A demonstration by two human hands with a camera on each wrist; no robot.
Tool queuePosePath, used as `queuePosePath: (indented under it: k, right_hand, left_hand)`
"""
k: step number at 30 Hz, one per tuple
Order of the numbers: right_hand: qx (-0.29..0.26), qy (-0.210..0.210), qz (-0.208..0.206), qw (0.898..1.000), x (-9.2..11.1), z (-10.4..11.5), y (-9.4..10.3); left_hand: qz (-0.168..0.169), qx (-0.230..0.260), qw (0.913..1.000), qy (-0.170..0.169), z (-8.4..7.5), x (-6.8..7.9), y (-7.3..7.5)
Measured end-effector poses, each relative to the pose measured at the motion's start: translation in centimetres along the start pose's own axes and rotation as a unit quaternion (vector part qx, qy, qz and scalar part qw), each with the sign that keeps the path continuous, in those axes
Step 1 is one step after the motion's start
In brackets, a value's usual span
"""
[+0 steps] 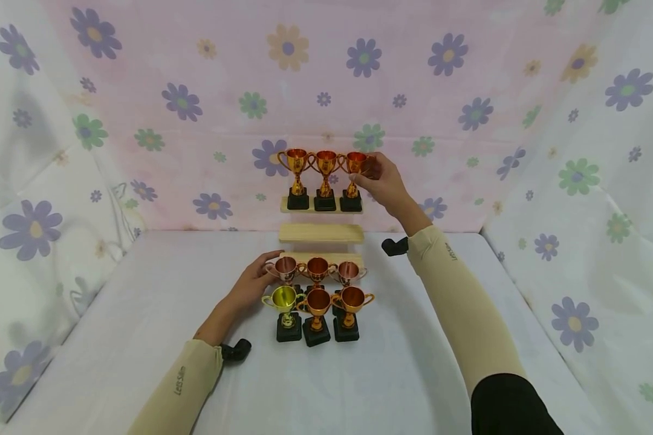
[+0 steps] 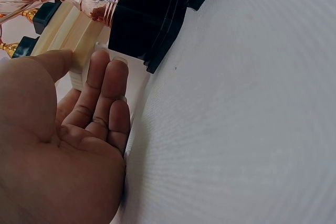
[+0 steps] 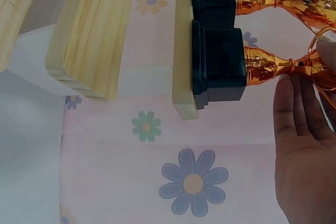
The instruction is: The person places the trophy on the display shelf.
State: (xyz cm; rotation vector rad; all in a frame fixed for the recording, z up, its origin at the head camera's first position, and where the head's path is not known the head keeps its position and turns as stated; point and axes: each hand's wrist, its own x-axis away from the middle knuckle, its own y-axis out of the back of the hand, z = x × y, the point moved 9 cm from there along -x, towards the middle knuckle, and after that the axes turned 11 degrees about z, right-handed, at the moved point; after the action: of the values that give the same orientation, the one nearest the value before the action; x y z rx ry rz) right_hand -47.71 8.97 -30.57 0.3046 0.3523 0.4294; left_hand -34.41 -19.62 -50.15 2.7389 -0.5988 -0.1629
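My right hand (image 1: pixel 382 181) pinches the rightmost gold trophy cup (image 1: pixel 355 162) by its bowl and handle. Its black base (image 3: pixel 223 64) sits at the right end of the top plank (image 1: pixel 310 210) of a wooden tiered stand. Two more gold trophies, a left one (image 1: pixel 296 162) and a middle one (image 1: pixel 325 163), stand beside it. Low at the stand's left side, my left hand (image 1: pixel 254 279) holds the end of a lower plank (image 2: pixel 86 38), thumb against the wood. Close to those fingers is a rose-coloured trophy (image 1: pixel 286 269).
Before the stand are a copper trophy (image 1: pixel 317 270) and another rose one (image 1: pixel 348 273). Nearer stand a yellow-gold trophy (image 1: pixel 284 299) and two orange-gold ones, middle (image 1: pixel 318 302) and right (image 1: pixel 354 300). A white cloth (image 1: pixel 413 374) covers the table; a flowered curtain (image 1: pixel 223 60) hangs behind.
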Motion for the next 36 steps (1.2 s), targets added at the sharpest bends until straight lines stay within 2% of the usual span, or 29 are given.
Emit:
queuePosePath:
  k: [8,13,16,22,27,31,36]
  right_hand:
    - [-0.008,-0.008,0.007,1.000,0.3,-0.3,-0.2]
    - [-0.024,0.006,0.010,1.000,0.6,-0.3,-0.3]
    - [-0.026,0.016,0.004,1.000,1.2,-0.5,-0.2]
    - [-0.010,0.017,-0.062,0.998,3.5,-1.5,0.7]
    - [-0.032,0.038,-0.109,0.993,6.0,-2.1,1.3]
    - [-0.050,0.067,-0.115,0.990,8.1,-2.1,1.2]
    - [-0.070,0.090,-0.100,0.988,10.5,-2.8,0.4]
  left_hand:
    - [-0.003,-0.009,0.9998,0.015,0.3,-0.1,0.0]
    - [0.000,0.006,1.0000,0.005,0.3,-0.3,0.1]
    - [-0.004,-0.003,0.9999,0.010,0.3,-0.1,0.1]
    - [-0.003,-0.005,0.9998,0.018,0.2,0.0,-0.1]
    - [-0.006,-0.013,0.9997,0.021,0.2,0.0,0.0]
    - [-0.002,-0.010,0.9998,0.015,0.2,-0.1,0.1]
    - [-0.005,-0.007,0.9999,0.009,0.5,-0.2,0.1]
